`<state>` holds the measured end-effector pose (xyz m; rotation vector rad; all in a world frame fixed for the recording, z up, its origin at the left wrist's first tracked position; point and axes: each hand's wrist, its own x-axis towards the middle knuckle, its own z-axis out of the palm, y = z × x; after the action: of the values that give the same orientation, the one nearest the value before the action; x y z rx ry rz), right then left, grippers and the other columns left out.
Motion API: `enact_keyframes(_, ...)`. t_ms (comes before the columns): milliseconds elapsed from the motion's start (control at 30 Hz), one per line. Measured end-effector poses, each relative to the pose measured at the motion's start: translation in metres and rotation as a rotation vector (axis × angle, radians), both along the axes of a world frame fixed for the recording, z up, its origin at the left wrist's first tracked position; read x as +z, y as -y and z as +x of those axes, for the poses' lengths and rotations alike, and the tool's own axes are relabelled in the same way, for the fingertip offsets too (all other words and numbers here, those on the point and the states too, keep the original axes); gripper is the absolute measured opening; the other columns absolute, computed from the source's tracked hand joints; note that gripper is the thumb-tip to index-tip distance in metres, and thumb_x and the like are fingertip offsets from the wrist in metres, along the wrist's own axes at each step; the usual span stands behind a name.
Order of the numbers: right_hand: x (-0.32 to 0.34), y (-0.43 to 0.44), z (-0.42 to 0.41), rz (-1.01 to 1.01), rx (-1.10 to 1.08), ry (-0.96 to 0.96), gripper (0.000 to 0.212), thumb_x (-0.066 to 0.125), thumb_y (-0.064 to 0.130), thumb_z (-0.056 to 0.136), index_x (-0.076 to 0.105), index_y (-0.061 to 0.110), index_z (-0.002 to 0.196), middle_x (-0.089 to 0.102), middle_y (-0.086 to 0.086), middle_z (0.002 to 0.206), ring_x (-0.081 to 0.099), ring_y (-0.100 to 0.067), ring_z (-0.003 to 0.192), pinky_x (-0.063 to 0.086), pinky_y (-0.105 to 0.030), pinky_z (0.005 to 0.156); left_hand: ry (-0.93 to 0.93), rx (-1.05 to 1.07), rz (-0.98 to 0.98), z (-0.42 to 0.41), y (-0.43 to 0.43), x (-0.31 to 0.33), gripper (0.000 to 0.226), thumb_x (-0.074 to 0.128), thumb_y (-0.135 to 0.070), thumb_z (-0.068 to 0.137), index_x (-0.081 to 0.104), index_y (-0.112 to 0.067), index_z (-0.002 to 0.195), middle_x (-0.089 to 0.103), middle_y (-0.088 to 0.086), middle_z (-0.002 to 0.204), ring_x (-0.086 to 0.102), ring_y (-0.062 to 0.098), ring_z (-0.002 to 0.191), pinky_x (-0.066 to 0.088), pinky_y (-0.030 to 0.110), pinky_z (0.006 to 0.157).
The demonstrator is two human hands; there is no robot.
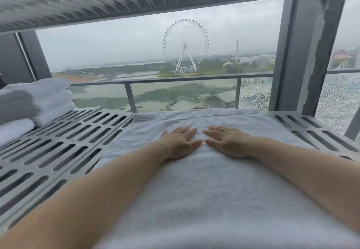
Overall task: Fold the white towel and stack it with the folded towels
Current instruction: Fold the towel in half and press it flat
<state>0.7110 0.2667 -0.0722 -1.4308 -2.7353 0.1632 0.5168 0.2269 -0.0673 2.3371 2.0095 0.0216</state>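
Resting flat on the towel [204, 186] with the left hand [180, 143] and right hand [228, 141], fingers straight, gripping nothing. Spread out on the slotted surface [58, 147], well apart from the folded towels [37, 100] at left.

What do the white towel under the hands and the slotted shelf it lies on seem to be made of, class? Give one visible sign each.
White towel: looks like terry cloth, probably cotton; matte, fuzzy nap, with a flatter woven band at its far edge.
Slotted shelf: rigid grey sheet, likely painted metal, possibly plastic; even rows of clean slots, dull satin finish.
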Motion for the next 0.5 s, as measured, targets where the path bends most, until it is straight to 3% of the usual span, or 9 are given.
enact_keyframes(100, 0.004, 0.017, -0.005, 0.121, -0.021, -0.042, 0.060, 0.018, 0.057, 0.093, 0.020, 0.028, 0.145, 0.014, 0.007, 0.155, 0.008, -0.011, 0.142, 0.004, -0.043, 0.116, -0.044, 0.022, 0.088, 0.004, 0.017, 0.001, 0.068, 0.014, -0.066, 0.089, 0.005, -0.033, 0.147, -0.002, -0.006, 0.158, -0.006, 0.016, 0.144, -0.006, 0.056, 0.111)
enact_keyframes(167, -0.006, 0.037, 0.001, 0.067, 0.036, -0.124, 0.061, 0.019, 0.062, 0.090, 0.021, 0.033, 0.144, 0.016, 0.010, 0.155, 0.010, -0.008, 0.141, 0.005, -0.040, 0.115, 0.032, -0.012, 0.038, -0.006, 0.037, -0.007, 0.069, 0.012, -0.069, 0.086, 0.006, -0.035, 0.147, -0.003, -0.006, 0.157, -0.007, 0.014, 0.144, -0.005, 0.052, 0.113)
enact_keyframes(267, -0.011, 0.060, 0.029, -0.030, 0.070, -0.044, 0.067, 0.011, 0.072, 0.080, 0.013, 0.046, 0.142, 0.010, 0.018, 0.154, 0.005, -0.003, 0.140, 0.001, -0.036, 0.112, 0.048, -0.039, -0.021, -0.035, 0.072, -0.010, 0.065, 0.012, -0.068, 0.088, 0.004, -0.039, 0.146, -0.005, -0.008, 0.157, -0.006, 0.011, 0.143, -0.004, 0.046, 0.116)
enact_keyframes(367, -0.002, 0.072, 0.052, -0.008, -0.060, 0.014, 0.064, 0.014, 0.063, 0.086, 0.011, 0.038, 0.145, 0.006, 0.012, 0.155, 0.004, -0.006, 0.141, 0.001, -0.034, 0.114, 0.031, -0.005, -0.043, -0.056, 0.101, -0.003, 0.062, 0.014, -0.064, 0.090, 0.004, -0.039, 0.146, -0.004, -0.008, 0.157, -0.005, 0.011, 0.144, -0.001, 0.046, 0.117)
enact_keyframes(500, 0.003, 0.119, 0.021, -0.083, 0.029, -0.174, 0.076, 0.016, 0.070, 0.077, 0.016, 0.035, 0.145, 0.008, 0.015, 0.155, 0.005, 0.002, 0.138, 0.001, -0.023, 0.111, 0.079, 0.029, -0.061, -0.051, 0.139, 0.001, 0.061, 0.013, -0.060, 0.093, 0.005, -0.034, 0.148, -0.004, -0.009, 0.157, -0.006, 0.012, 0.144, -0.003, 0.047, 0.115)
